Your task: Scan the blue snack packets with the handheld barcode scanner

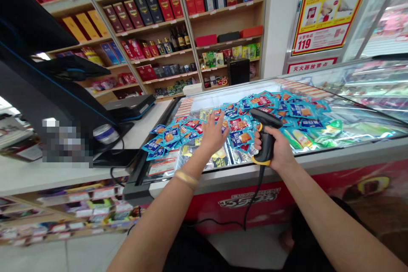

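Right hand (279, 148) is gripping a barcode scanner (267, 134) tightly near the display freezer (350, 154)'s front edge; left hand (214, 134) is hovering splayed and empty over blue snack packets (241, 137) sprawling toward the back edge. Probably scanning, so next move's calling for aiming at one.

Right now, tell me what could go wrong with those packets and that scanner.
The blue packets lie loose and overlapping on the display case, so the left hand, spread at the pile, might push some out of place. The scanner in the right hand has a cord hanging down in front of the case, which could snag.
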The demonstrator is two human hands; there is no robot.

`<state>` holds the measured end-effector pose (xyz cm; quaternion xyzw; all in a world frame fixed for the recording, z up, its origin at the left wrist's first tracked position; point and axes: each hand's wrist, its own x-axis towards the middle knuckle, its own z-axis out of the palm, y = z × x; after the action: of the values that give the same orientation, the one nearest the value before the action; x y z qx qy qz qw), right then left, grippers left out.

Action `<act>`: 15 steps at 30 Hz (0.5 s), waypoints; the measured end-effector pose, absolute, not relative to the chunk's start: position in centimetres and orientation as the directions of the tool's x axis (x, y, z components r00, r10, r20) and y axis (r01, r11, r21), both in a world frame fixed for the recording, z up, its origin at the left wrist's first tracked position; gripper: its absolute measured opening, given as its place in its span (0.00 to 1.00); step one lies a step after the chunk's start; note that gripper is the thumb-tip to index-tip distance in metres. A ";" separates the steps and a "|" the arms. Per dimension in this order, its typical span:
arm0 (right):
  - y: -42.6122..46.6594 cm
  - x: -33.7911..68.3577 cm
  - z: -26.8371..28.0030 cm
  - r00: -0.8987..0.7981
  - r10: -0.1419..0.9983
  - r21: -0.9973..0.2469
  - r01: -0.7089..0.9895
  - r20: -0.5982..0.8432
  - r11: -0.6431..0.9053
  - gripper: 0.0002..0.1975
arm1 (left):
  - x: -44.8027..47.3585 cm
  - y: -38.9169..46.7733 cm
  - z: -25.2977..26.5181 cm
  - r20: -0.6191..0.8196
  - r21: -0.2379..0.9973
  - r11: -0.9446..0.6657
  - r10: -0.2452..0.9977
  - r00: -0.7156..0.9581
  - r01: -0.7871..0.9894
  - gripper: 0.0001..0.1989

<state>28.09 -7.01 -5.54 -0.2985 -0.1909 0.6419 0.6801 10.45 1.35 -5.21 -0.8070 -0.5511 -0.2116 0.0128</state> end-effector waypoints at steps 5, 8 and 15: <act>-6.7 25.4 -5.5 0.032 0.995 -0.667 -0.744 -0.099 -0.042 0.08 | 3.3 2.5 -3.9 0.439 0.165 -0.162 0.895 0.075 0.973 0.30; -6.3 22.9 -5.5 -0.036 0.995 -0.663 -0.743 -0.095 -0.090 0.09 | -0.2 2.2 -3.3 0.423 0.152 0.028 0.902 -0.090 0.988 0.30; -6.4 18.9 -5.9 -0.205 0.975 -0.674 -0.709 -0.085 -0.208 0.10 | -3.3 0.8 -4.8 0.255 0.170 0.189 0.940 -0.228 0.967 0.35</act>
<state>18.88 -6.39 -5.88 -0.2592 -0.2565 0.7327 0.5746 -3.28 0.76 -4.82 -0.6194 -0.7696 -0.1479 0.0468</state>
